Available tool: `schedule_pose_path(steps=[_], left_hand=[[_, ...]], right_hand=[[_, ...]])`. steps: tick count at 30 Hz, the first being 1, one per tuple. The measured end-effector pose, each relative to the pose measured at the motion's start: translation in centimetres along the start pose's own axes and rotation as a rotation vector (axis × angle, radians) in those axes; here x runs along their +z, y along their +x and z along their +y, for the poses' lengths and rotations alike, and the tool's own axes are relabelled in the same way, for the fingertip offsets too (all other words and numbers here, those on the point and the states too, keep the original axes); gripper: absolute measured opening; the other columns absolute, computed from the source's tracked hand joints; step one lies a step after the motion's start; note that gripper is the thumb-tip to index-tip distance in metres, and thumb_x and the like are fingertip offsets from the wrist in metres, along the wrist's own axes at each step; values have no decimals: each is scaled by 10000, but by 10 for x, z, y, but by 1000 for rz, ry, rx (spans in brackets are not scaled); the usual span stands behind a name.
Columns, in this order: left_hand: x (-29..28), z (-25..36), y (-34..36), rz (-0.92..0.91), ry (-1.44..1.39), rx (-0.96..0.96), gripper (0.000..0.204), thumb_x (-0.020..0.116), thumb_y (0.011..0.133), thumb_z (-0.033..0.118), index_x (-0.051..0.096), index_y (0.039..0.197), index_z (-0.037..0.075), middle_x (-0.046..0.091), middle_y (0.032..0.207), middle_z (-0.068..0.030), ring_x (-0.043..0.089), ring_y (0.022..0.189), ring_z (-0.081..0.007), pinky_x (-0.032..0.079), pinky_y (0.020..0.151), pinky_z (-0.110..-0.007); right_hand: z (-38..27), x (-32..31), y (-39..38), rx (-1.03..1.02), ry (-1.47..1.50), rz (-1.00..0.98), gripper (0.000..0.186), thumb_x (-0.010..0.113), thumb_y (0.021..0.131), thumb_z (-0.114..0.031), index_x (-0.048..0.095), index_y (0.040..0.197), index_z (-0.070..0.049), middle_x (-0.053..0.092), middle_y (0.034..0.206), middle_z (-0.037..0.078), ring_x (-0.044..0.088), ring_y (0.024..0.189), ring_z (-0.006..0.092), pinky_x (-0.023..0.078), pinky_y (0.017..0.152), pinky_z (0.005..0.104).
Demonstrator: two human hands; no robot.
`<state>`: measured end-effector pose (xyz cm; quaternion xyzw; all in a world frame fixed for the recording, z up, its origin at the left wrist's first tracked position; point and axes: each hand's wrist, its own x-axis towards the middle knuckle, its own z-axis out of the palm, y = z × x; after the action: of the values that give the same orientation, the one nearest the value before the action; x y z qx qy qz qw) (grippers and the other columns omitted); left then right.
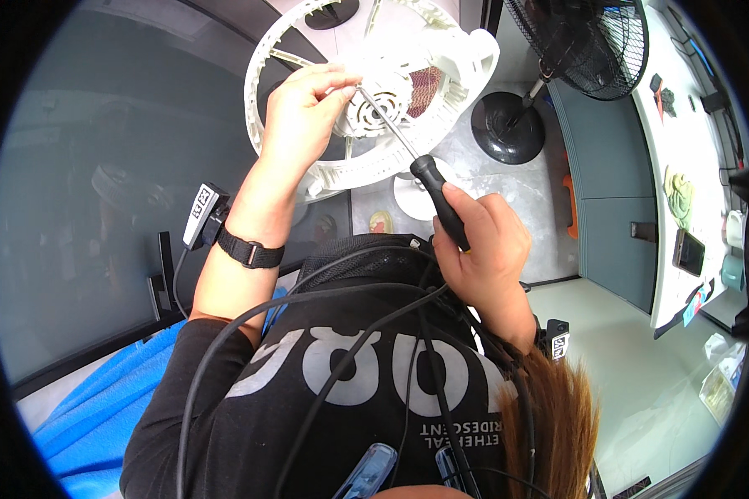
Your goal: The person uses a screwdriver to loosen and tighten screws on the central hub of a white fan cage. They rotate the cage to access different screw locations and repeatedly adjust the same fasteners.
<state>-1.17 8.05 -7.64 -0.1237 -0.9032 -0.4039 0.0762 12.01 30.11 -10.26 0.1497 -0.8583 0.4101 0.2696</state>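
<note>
Over on the left, the blue cloth lies beside the person, and here comes the left hand, reaching up over the white round frame, thumb and fingertips drawn together in a pinch right by the screwdriver's tip; whether a screw sits between them is too small to tell. The frame sits in front of the person, at the top of the view, spokes running in to its slotted hub. Across that hub slants the screwdriver, tip up and to the left, and on its black handle is the right hand, fingers curled firmly around. This looks like the lining-up step, left guiding, right ready to turn. The next move seems to call for seating the tip squarely and twisting with steady pressure; a slanted shaft could slip. Farther right stands a black fan, then the white counter with its green cloth and phone.
</note>
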Motion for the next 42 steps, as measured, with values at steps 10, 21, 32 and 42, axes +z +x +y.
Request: schedule_pose_path(steps=[10,21,32,42], left_hand=[[5,1,1,53,23,84,139,681,802,40,737,928,57,622,935,-54,575,742,-109,479,670,-238],[4,0,1,45,43,46,151,675,811,44,738,944,73,601,912,-18,508,719,-80,441,651,-213],[5,-2,4,29,26,42,159,639,832,24,730,958,58,607,949,-24,510,755,-77,437,674,-212],[4,-3,3,27,59,22,150,637,834,27,723,956,46,604,944,-25,514,734,-76,440,657,-210]], right_hand=[[2,1,0,8,21,-6,406,726,650,-4,652,1048,-37,497,654,65,476,487,200,363,446,309],[3,5,-1,80,33,16,404,756,619,-89,671,1014,-83,463,655,39,495,521,219,393,467,342],[-1,0,0,12,-20,-40,443,745,619,-59,675,1056,-90,476,674,44,496,535,214,383,458,327],[-9,1,5,138,-11,16,322,766,702,-181,613,951,-49,553,646,55,557,531,245,433,477,359]])
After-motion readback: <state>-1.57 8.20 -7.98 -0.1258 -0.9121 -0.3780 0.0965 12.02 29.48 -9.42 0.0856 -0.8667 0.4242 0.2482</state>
